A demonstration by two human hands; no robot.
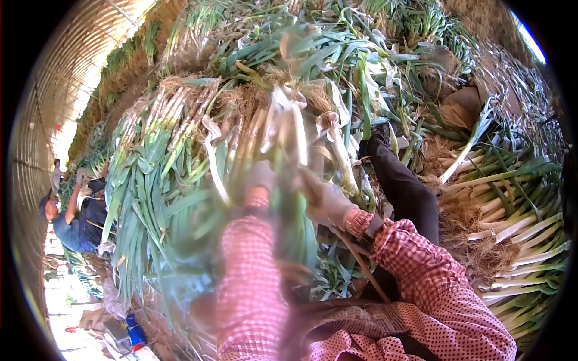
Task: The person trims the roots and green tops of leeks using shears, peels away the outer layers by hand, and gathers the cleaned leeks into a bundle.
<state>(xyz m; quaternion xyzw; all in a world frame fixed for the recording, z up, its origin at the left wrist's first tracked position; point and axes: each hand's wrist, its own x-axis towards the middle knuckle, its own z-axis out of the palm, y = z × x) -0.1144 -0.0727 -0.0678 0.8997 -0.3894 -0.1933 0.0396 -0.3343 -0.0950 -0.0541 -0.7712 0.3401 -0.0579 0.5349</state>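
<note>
My right hand, in a pale glove, is closed around a leek. The leek's white stalk and roots point away from me, and its green leaves hang below the hand. My left hand, also gloved, reaches forward just beside it, over the leeks lying in front. Motion blur smears its fingers, so their grip does not show. A thick row of unpeeled leeks lies to the left, with brownish stalks, roots at the far end and long green leaves towards me. A loose white leek rests on the row.
Cleaned white leeks are piled at the right, beside my dark-trousered leg. Stripped leaves cover the ground ahead. Another person works at the far left, near the curved shed wall. A blue object lies at lower left.
</note>
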